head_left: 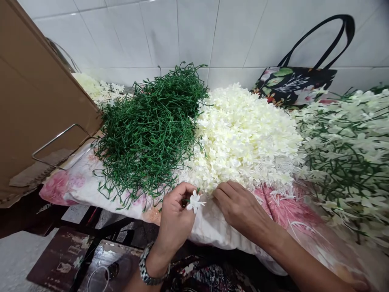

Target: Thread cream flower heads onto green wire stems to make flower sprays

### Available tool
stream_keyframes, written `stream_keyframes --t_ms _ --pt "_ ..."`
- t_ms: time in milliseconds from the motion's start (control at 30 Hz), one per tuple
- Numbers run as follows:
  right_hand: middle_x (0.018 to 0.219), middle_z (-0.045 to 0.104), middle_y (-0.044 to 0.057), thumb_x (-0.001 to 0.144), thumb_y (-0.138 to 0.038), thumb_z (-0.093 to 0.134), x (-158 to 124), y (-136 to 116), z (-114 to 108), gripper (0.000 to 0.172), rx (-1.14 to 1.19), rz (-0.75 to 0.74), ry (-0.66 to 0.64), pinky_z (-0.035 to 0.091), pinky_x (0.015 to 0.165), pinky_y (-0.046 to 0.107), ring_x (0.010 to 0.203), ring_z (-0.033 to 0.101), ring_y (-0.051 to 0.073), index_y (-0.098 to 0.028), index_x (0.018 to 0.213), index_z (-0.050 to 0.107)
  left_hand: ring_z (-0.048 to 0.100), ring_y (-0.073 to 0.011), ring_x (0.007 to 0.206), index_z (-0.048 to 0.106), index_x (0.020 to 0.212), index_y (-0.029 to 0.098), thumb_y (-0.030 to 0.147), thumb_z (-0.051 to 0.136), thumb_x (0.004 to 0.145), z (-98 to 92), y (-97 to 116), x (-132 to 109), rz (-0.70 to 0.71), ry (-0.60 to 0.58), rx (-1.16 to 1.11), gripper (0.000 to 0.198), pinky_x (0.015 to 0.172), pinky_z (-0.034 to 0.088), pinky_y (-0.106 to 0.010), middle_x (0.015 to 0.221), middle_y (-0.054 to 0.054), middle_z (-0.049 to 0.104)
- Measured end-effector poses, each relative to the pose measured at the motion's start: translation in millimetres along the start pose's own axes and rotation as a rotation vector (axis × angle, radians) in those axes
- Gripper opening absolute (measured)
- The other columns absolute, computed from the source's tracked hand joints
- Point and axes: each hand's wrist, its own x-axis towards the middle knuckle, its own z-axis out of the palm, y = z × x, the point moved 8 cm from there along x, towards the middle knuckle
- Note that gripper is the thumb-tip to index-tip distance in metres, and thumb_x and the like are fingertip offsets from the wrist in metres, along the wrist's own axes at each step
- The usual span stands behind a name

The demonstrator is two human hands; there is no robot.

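- Beyond the left hand (179,217) and right hand (238,207) rises a white tiled wall (158,36).
- Around both spreads a floral cloth (74,182).
- Well left of them stands a brown panel (39,97).
- Ahead of the left hand tangle green stems (152,129).
- Ahead of the right lie white blossoms (246,134), heaped.
- Farther off, by the wall, sits a floral bag (296,87).
- Pinched in the left hand is a white flower (195,202); the right's fingers bend beside the heap, their grip hidden.
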Motion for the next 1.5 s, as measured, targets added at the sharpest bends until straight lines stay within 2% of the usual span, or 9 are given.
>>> stream_keyframes --t_ms 300,433,667,767,900,1067,1233,1367,1500 --pt "0.071 0.051 0.005 0.083 -0.004 0.042 -23.0 7.9 -3.1 0.022 0.037 0.068 -0.076 0.036 0.062 0.032 0.069 0.046 0.019 -0.019 0.071 0.053 0.049 -0.0106 0.062 0.060 0.076 0.016 -0.004 0.045 0.059 5.5 18.5 34.6 0.247 0.071 0.374 0.031 0.058 0.037 -0.019 0.067 0.002 0.055" --pt "0.073 0.052 0.006 0.086 -0.006 0.037 -32.5 10.8 -15.1 0.023 0.077 0.096 0.026 0.041 0.064 0.032 0.072 0.051 0.019 -0.016 0.084 0.057 0.047 -0.0115 0.065 0.063 0.087 0.015 -0.009 0.039 0.051 14.7 25.0 46.5 0.335 0.072 0.528 0.049 0.060 0.036 -0.021 0.071 0.001 0.050" --pt "0.070 0.052 0.005 0.087 -0.009 0.037 -35.3 15.6 -29.7 0.023 0.243 0.127 0.139 0.046 0.060 0.027 0.066 0.054 0.015 -0.016 0.085 0.058 0.039 -0.0103 0.057 0.059 0.065 0.016 -0.008 0.038 0.052 17.6 26.4 46.6 0.367 0.098 0.587 0.034 0.054 0.029 -0.022 0.060 0.003 0.042" --pt "0.073 0.054 0.005 0.088 -0.010 0.039 -37.4 19.6 -32.3 0.020 0.338 0.152 0.170 0.047 0.060 0.026 0.068 0.055 0.014 -0.016 0.085 0.057 0.043 -0.0101 0.058 0.061 0.063 0.016 -0.004 0.043 0.058 11.6 27.5 41.2 0.371 0.117 0.461 0.027 0.055 0.031 -0.022 0.062 0.003 0.048" --pt "0.075 0.056 0.004 0.086 -0.011 0.046 -42.1 28.4 -40.9 0.014 0.454 0.211 0.252 0.047 0.060 0.023 0.069 0.056 0.013 -0.017 0.087 0.058 0.049 -0.0093 0.058 0.066 0.066 0.016 0.011 0.059 0.065 -3.0 21.1 35.4 0.265 0.163 0.110 0.008 0.055 0.035 -0.021 0.064 0.001 0.057" --pt "0.070 0.055 0.002 0.083 -0.012 0.050 -43.1 34.4 -46.9 0.011 0.513 0.284 0.300 0.046 0.057 0.023 0.065 0.055 0.013 -0.018 0.081 0.059 0.031 -0.0029 0.037 0.065 0.064 0.014 0.021 0.070 0.055 -4.5 2.5 31.0 -0.012 0.182 -0.300 0.012 0.039 0.022 -0.018 0.044 0.008 0.042" --pt "0.075 0.057 0.004 0.083 -0.011 0.050 -36.2 27.3 -54.2 0.011 0.495 0.267 0.333 0.047 0.061 0.025 0.070 0.056 0.013 -0.018 0.082 0.058 0.030 -0.0021 0.036 0.064 0.062 0.014 0.017 0.071 0.052 21.0 -1.3 25.7 -0.099 0.092 -0.268 0.012 0.037 0.019 -0.017 0.043 0.008 0.044" --pt "0.093 0.061 0.008 0.083 -0.009 0.050 -29.1 10.1 -59.2 0.012 0.430 0.102 0.320 0.049 0.072 0.029 0.084 0.058 0.016 -0.017 0.083 0.059 0.032 -0.0035 0.039 0.067 0.062 0.015 0.016 0.069 0.056 44.9 -6.2 19.8 -0.114 -0.033 -0.157 0.007 0.038 0.022 -0.018 0.044 0.007 0.046" --pt "0.090 0.064 0.009 0.084 -0.006 0.046 -29.2 6.5 -49.0 0.016 0.267 0.061 0.251 0.048 0.070 0.032 0.081 0.056 0.018 -0.015 0.080 0.058 0.027 -0.0023 0.037 0.067 0.062 0.015 0.016 0.070 0.056 51.2 -10.0 16.8 -0.148 -0.064 -0.206 0.007 0.038 0.020 -0.018 0.041 0.008 0.040"
